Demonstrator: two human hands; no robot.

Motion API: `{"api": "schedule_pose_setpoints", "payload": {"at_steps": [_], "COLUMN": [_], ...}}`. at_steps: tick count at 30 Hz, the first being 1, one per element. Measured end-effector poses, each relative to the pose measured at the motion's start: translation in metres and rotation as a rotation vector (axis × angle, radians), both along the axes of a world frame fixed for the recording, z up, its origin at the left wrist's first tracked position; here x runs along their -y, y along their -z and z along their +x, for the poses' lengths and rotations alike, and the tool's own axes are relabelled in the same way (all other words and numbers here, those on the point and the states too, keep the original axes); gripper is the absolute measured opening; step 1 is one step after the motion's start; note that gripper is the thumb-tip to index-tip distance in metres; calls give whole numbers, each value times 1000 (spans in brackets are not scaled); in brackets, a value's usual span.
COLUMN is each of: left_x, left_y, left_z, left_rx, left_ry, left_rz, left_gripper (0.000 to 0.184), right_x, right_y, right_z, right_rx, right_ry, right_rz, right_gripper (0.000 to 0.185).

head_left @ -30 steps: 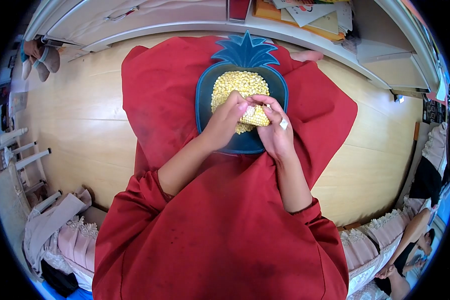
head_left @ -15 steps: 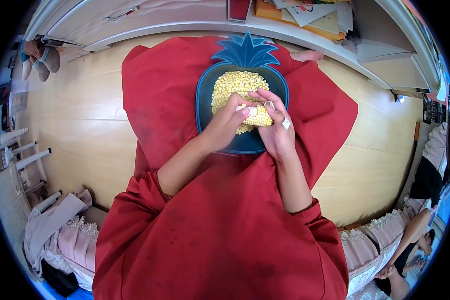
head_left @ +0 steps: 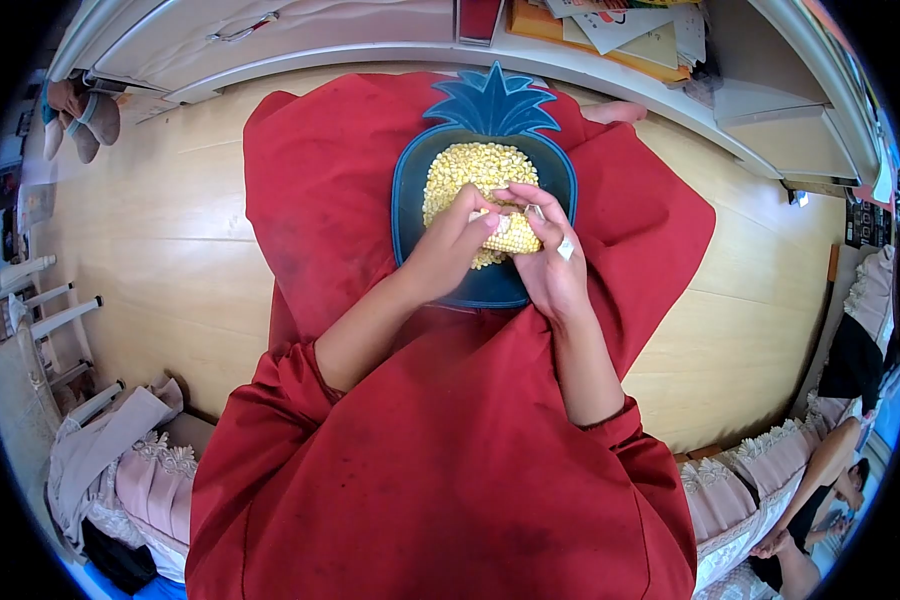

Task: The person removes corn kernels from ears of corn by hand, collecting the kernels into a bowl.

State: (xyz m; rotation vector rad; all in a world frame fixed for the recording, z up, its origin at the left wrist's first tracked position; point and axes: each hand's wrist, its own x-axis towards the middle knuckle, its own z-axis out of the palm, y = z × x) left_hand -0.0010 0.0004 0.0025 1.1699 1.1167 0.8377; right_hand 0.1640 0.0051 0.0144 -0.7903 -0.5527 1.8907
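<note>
A piece of corn cob [head_left: 515, 235] with yellow kernels is held between my two hands, above a dark blue pineapple-shaped bowl [head_left: 406, 232]. My left hand [head_left: 452, 243] is closed on the cob's left end, its thumb pressed against a paler patch. Around the right end curl the fingers of my right hand [head_left: 553, 262], which has a white wrapping on one finger. Loose corn kernels [head_left: 477, 165] are heaped in the bowl below. The bowl rests on the red cloth [head_left: 320, 190] over my lap.
Pale cabinets [head_left: 350, 25] run along the far side, with papers [head_left: 625, 30] on a shelf. Slippers [head_left: 95, 118] hang at the upper left. A white chair [head_left: 45, 320] stands at left. Another person's leg [head_left: 820, 465] shows at lower right, beside lace-trimmed cushions [head_left: 770, 460].
My right hand and the cob's right end have shifted slightly to the left. My left hand stays almost in place on the cob.
</note>
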Motion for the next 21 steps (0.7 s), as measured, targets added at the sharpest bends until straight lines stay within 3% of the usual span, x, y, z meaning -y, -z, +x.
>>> {"api": "schedule_pose_setpoints", "payload": {"at_steps": [21], "left_x": [-1], "left_y": [-2], "left_z": [1], "left_rx": [64], "left_ry": [-12], "left_rz": [-59], "left_gripper": [21], "right_x": [0], "right_y": [3], "right_z": [0], "right_rx": [-6], "right_ry": [8], "right_rz": [2], "right_gripper": [35]}}
